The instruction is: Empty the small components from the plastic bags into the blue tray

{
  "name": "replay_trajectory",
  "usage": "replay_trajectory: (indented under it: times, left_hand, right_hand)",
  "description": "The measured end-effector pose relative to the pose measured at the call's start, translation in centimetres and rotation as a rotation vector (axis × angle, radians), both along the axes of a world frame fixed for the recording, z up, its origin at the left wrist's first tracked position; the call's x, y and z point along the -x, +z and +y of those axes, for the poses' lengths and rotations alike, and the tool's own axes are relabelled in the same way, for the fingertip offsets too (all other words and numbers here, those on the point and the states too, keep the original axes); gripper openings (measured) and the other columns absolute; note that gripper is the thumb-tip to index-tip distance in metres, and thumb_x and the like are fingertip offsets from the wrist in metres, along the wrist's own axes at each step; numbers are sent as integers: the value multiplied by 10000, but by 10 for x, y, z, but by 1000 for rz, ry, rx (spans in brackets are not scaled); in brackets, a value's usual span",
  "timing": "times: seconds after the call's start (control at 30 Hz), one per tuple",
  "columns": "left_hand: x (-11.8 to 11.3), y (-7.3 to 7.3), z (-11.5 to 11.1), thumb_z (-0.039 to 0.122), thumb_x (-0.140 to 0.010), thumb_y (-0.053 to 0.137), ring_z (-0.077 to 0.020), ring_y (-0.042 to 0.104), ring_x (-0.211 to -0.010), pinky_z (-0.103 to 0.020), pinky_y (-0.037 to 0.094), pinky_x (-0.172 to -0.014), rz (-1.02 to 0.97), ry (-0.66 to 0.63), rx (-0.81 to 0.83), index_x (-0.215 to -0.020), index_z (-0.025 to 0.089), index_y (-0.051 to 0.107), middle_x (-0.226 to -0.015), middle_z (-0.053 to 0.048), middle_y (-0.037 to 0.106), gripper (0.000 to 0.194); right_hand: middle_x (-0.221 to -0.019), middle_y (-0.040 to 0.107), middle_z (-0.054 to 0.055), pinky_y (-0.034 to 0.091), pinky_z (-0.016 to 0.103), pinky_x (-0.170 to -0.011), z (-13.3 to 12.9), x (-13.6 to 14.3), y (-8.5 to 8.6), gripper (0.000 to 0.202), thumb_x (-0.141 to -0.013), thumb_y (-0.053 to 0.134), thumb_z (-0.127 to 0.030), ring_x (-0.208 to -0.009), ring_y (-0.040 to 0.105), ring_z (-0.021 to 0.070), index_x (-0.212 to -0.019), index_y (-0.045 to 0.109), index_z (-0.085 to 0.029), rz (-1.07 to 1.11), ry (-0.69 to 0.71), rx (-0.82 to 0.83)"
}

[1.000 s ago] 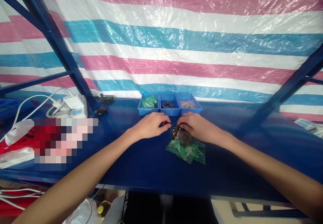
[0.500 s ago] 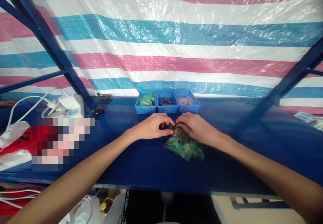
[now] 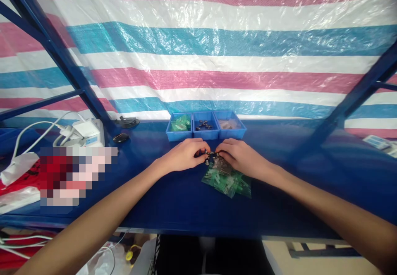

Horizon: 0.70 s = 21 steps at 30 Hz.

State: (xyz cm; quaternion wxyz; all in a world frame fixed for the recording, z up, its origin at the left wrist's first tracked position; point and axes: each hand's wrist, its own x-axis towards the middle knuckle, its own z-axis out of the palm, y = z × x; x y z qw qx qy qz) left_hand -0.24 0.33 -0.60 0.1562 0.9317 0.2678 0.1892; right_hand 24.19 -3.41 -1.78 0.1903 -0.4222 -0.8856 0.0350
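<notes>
My left hand [image 3: 192, 154] is closed in a pinch on a small dark metal part [image 3: 211, 154], too small to name by kind. From the other side, the fingertips of my right hand [image 3: 237, 154] are closed at the same dark part. Just below the fingers lies a clear bag [image 3: 222, 165] of small pieces, partly under my right hand. It rests on green plastic bags [image 3: 228, 182] that hold pale, slim pieces. A small shiny bit [image 3: 207, 162] shows beneath my left thumb.
Three joined blue bins [image 3: 205, 133] stand behind my hands, holding green bags, dark parts and clear bags. Chargers and a white power strip [image 3: 89, 132] lie at the left, near a black mouse-like object [image 3: 120, 137]. Blue frame posts [image 3: 62, 56] flank the blue table [image 3: 173, 200].
My left fingertips have drawn slightly left, away from the clear bag. More of the dark part now shows between my two hands. The bags have hardly moved.
</notes>
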Motion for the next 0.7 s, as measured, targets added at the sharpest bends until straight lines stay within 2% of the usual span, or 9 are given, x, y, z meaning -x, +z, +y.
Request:
replay_trajectory:
  times: [0.23,0.43,0.7]
  left_hand:
    - [2,-4,4,244,-969,575,-157,632,-795,-270,471,-688,-27,1,50,-1059,207,684,-965,-40,669,146]
    - [2,-4,7,166,-971,543,-171,666,-900,-283,488,-770,-84,-17,92,-1009,199,691,-986,-34,714,157]
    - [4,-5,8,163,-931,574,-157,645,-811,-269,471,-688,-32,18,2,-996,197,687,-975,-38,685,135]
  right_hand:
    - [-1052,715,91,523,381,-861,0,1,2,250,-991,472,-133,-995,655,249,-1079,697,-196,3,-20,1]
    - [-1042,715,94,523,384,-857,-2,1,5,255,-992,466,-136,-987,653,250,-1069,700,-200,21,-24,-8]
    - [-1036,711,105,527,397,-841,-4,4,6,252,-1010,455,-168,-977,644,257,-1060,701,-178,43,-24,-13]
